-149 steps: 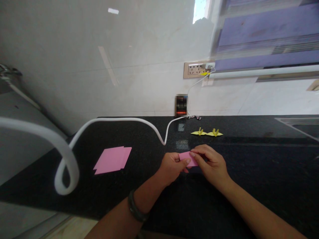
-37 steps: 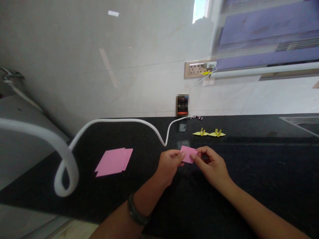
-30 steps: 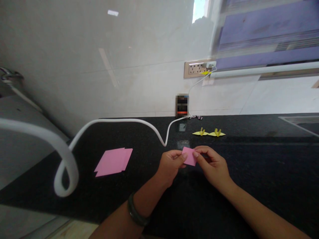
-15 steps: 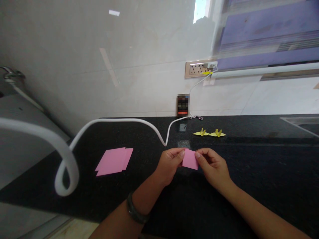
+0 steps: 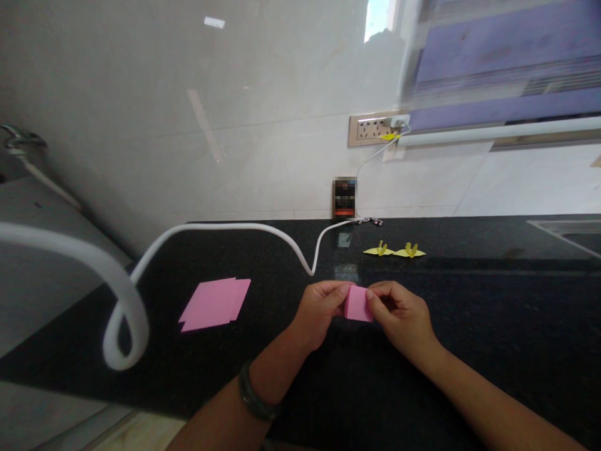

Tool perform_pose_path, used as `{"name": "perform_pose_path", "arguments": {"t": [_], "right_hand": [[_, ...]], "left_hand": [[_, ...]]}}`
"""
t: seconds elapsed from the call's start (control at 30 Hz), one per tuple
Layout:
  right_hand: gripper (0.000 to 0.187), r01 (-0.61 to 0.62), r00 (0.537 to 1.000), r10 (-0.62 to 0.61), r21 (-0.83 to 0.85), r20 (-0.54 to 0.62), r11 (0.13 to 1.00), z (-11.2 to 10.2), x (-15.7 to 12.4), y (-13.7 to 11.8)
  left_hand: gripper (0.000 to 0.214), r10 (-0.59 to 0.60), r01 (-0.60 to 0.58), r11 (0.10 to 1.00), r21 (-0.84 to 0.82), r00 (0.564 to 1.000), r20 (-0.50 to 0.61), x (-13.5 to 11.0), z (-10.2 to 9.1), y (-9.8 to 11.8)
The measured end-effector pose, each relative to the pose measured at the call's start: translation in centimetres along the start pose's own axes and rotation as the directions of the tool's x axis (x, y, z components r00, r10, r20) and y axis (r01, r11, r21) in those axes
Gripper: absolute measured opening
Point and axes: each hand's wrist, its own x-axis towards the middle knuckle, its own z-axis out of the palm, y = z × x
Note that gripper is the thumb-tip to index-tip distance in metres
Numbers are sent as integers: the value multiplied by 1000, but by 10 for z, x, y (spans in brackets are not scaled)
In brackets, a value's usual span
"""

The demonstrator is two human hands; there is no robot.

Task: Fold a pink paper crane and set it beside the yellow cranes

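Between my two hands is a small folded square of pink paper, held up over the black countertop. My left hand pinches its left edge, thumb on top. At the upper right edge, my right hand grips the paper between thumb and fingers. Part of the paper's left side is hidden behind the left thumb. Farther left, several flat pink sheets lie overlapped on the counter. Beyond my right hand sit two yellow folded paper figures, side by side with their tips touching.
A thick white cable loops across the left of the black countertop. A phone-like device leans on the tiled wall, wired to a socket panel. At the right is a sink edge.
The pink paper has turned slightly and now shows a folded layer at its left edge. My right thumb has shifted a little left. The sheets and yellow figures stay put.
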Motion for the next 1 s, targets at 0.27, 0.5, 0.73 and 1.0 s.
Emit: {"name": "perform_pose_path", "arguments": {"t": [0.27,0.5,0.73,1.0], "right_hand": [[10,233,972,-226,-171,58,957,-4,3,2],[9,381,923,-360,-211,131,900,-6,7,7],[10,293,954,-281,-134,101,947,-7,6,3],[7,226,972,-218,-100,92,969,-7,5,-3]], "left_hand": [[33,-21,22,996,90,1000,-15,2,-2,3],[30,-98,95,968,234,995,3,6,-10,7],[29,-73,38,944,329,993,96,5,-14,12],[26,-97,53,950,307,987,130,4,-14,13]]}}
